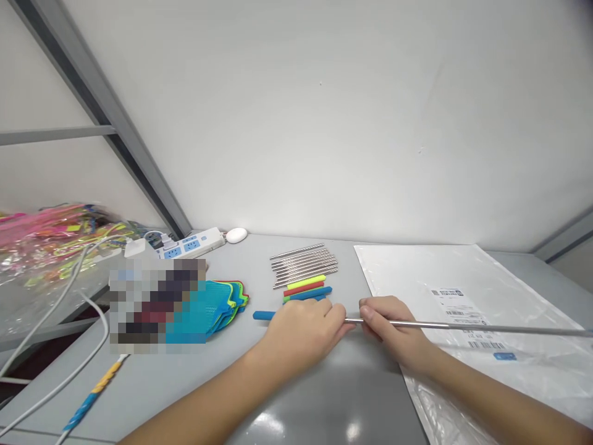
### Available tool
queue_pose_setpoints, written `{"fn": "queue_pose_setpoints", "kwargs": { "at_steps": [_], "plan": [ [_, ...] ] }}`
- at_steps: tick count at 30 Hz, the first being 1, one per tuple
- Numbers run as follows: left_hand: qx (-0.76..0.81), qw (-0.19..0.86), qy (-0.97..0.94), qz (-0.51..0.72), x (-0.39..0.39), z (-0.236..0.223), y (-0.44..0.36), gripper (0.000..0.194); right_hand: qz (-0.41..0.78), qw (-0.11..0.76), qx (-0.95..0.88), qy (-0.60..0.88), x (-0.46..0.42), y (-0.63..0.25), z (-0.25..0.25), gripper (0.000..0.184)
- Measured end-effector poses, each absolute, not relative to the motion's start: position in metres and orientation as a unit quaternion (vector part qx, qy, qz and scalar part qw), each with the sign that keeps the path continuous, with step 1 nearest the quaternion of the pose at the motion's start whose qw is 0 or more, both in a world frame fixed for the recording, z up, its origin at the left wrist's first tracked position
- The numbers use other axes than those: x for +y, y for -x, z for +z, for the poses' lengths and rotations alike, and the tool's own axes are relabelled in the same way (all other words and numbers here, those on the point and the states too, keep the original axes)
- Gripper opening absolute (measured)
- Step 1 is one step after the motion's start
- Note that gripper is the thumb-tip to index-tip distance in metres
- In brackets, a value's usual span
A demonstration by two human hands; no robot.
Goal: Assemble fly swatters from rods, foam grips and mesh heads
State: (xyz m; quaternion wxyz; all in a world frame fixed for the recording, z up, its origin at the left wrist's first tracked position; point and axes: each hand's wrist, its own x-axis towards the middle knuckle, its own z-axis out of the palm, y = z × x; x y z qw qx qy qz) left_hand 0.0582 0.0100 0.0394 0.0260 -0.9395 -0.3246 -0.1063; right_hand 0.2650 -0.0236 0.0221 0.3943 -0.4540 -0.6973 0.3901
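Slender metal rod [419, 323], silvery, stepped in thickness, blue grip [263, 316] at left end; held above surface [301, 395], right part crossing over white plastic bag [403, 272]. Left hand [308, 324] wrapped round grip, right hand [393, 327] pinching bare metal, near each other. Beyond left hand, partly hidden: coloured tubes [303, 289]; farther, row of thin rods [304, 267]. Leftward: teal mesh pieces [216, 303], power strip [199, 243]. Surface grey, glossy in foreground; wall [324, 123] white.

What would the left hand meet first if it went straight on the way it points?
Probably the right hand, which holds the rod just beyond the left hand. Depth is unclear from one view, so it might pass slightly behind.
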Motion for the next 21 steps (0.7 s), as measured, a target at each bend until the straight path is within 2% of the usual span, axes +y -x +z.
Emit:
{"fn": "queue_pose_setpoints", "kwargs": {
  "at_steps": [7,12,21],
  "plan": [
    [-0.296,0.031,0.942,-0.155,0.034,0.043,-0.046,0.040,0.283,0.390,-0.743,0.465,-0.031,-0.265,0.026,0.046],
    [-0.347,0.180,0.892,-0.227,0.061,0.047,-0.018,0.040,0.264,0.476,-0.699,0.464,-0.027,-0.281,0.034,0.046],
    [-0.433,0.317,0.778,-0.328,0.110,0.063,0.053,0.038,0.348,0.640,-0.573,0.375,-0.021,-0.313,0.061,0.047]
  ]
}}
